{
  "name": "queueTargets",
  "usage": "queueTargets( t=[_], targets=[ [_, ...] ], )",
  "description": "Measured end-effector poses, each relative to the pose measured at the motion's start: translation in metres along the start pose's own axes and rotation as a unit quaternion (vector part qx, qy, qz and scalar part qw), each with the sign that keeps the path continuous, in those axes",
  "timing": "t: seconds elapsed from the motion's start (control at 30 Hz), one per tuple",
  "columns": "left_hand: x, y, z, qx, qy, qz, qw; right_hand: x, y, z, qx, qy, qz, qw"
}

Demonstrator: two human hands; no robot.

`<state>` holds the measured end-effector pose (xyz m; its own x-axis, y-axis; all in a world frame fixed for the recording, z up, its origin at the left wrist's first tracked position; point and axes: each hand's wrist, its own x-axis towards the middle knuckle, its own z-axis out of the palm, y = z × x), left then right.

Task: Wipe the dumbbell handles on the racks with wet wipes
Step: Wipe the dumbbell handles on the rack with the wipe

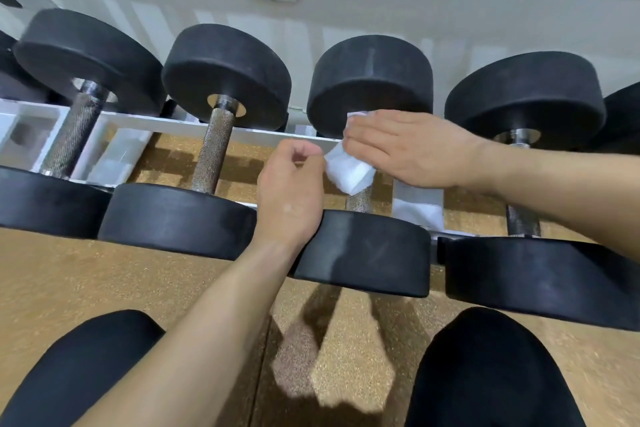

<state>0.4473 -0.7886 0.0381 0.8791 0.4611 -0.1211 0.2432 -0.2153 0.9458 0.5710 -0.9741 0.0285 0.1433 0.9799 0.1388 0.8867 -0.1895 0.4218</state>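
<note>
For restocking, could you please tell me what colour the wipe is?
The wipe is white, clearest in the head view.

The dumbbell heads [228, 76] look like matt black rubber, faintly scuffed. Their handles [211, 149] are rough knurled metal with shiny collars. The wet wipe [348, 172] is soft white cloth, the rack [138, 125] glossy white-painted metal, the floor [104, 270] grainy and speckled tan.
</note>
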Motion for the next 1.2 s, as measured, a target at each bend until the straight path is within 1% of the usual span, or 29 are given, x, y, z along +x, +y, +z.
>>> queueTargets(
  t=[0.1, 0.13, 0.17, 0.23, 0.27, 0.3, 0.33, 0.4, 0.47, 0.5, 0.53, 0.57, 0.63, 0.67, 0.7, 0.8, 0.87, 0.9, 0.93, 0.97, 1.0, 1.03, 1.07, 1.1, 1.13, 1.2],
  targets=[
    [0.000, -0.002, 0.000, 0.004, 0.000, 0.003, 1.000, 0.000, -0.023, 0.001, 0.038, 0.001, -0.014, 0.999],
    [0.000, -0.002, -0.001, 0.007, -0.002, 0.003, 1.000, -0.002, -0.030, -0.002, 0.051, -0.020, -0.035, 0.998],
    [-0.001, -0.002, -0.001, 0.009, -0.006, 0.001, 1.000, -0.003, -0.034, -0.005, 0.087, -0.041, -0.060, 0.994],
    [-0.002, -0.001, -0.001, 0.013, -0.014, 0.002, 1.000, -0.006, -0.034, -0.012, 0.130, -0.045, -0.119, 0.983],
    [-0.002, -0.001, -0.001, 0.014, -0.016, 0.004, 1.000, -0.005, -0.032, -0.017, 0.144, -0.053, -0.130, 0.979],
    [-0.003, -0.001, -0.001, 0.013, -0.017, 0.005, 1.000, -0.003, -0.030, -0.020, 0.157, -0.065, -0.123, 0.978],
    [-0.003, -0.002, -0.001, 0.011, -0.018, 0.006, 1.000, -0.003, -0.027, -0.016, 0.148, -0.067, -0.113, 0.980],
    [-0.002, -0.003, -0.001, 0.008, -0.020, 0.007, 1.000, 0.000, -0.015, -0.010, 0.117, -0.039, -0.056, 0.991],
    [-0.002, -0.003, -0.001, 0.009, -0.013, 0.010, 1.000, 0.003, -0.007, -0.009, 0.111, -0.003, 0.017, 0.994],
    [-0.002, -0.003, -0.001, 0.009, -0.007, 0.012, 1.000, 0.003, -0.007, -0.008, 0.126, 0.007, 0.044, 0.991],
    [-0.002, -0.004, -0.002, 0.007, -0.003, 0.012, 1.000, 0.002, -0.009, -0.009, 0.126, 0.013, 0.049, 0.991],
    [-0.001, -0.003, -0.002, 0.008, -0.001, 0.011, 1.000, -0.001, -0.013, -0.010, 0.118, 0.015, 0.037, 0.992],
    [0.000, -0.003, -0.002, 0.017, -0.004, 0.010, 1.000, -0.005, -0.023, -0.014, 0.152, 0.002, 0.013, 0.988],
    [0.001, -0.003, -0.001, 0.022, -0.008, 0.008, 1.000, -0.009, -0.031, -0.016, 0.213, -0.026, 0.019, 0.977],
    [0.003, -0.003, -0.001, 0.026, -0.013, 0.003, 1.000, -0.009, -0.038, -0.020, 0.245, -0.033, 0.014, 0.969],
    [0.004, -0.004, 0.000, 0.028, -0.026, -0.014, 0.999, -0.011, -0.038, -0.025, 0.318, -0.033, -0.009, 0.948],
    [0.004, -0.003, 0.000, 0.022, -0.030, -0.021, 0.999, -0.009, -0.018, -0.022, 0.302, -0.039, -0.009, 0.953],
    [0.004, -0.003, 0.000, 0.024, -0.032, -0.023, 0.999, -0.008, -0.006, -0.017, 0.259, -0.038, -0.002, 0.965],
    [0.003, -0.003, 0.001, 0.025, -0.032, -0.023, 0.999, -0.007, 0.003, -0.017, 0.225, -0.026, 0.013, 0.974],
    [0.003, -0.003, 0.001, 0.025, -0.031, -0.022, 0.999, -0.007, 0.007, -0.014, 0.210, 0.004, 0.037, 0.977],
    [0.004, -0.003, 0.000, 0.023, -0.031, -0.021, 0.999, -0.008, 0.006, -0.012, 0.204, -0.001, 0.049, 0.978],
    [0.004, -0.003, 0.000, 0.020, -0.033, -0.021, 0.999, -0.008, -0.004, -0.020, 0.225, -0.023, 0.085, 0.970],
    [0.004, -0.003, 0.000, 0.017, -0.035, -0.020, 0.999, -0.010, -0.015, -0.024, 0.242, -0.050, 0.084, 0.965],
    [0.004, -0.003, 0.000, 0.013, -0.035, -0.019, 0.999, -0.013, -0.028, -0.028, 0.264, -0.059, 0.065, 0.961],
    [0.004, -0.003, 0.000, 0.013, -0.035, -0.019, 0.999, -0.012, -0.038, -0.032, 0.278, -0.085, 0.039, 0.956],
    [0.004, -0.003, 0.000, 0.014, -0.037, -0.020, 0.999, -0.013, -0.042, -0.038, 0.339, -0.097, -0.001, 0.936]
  ],
)
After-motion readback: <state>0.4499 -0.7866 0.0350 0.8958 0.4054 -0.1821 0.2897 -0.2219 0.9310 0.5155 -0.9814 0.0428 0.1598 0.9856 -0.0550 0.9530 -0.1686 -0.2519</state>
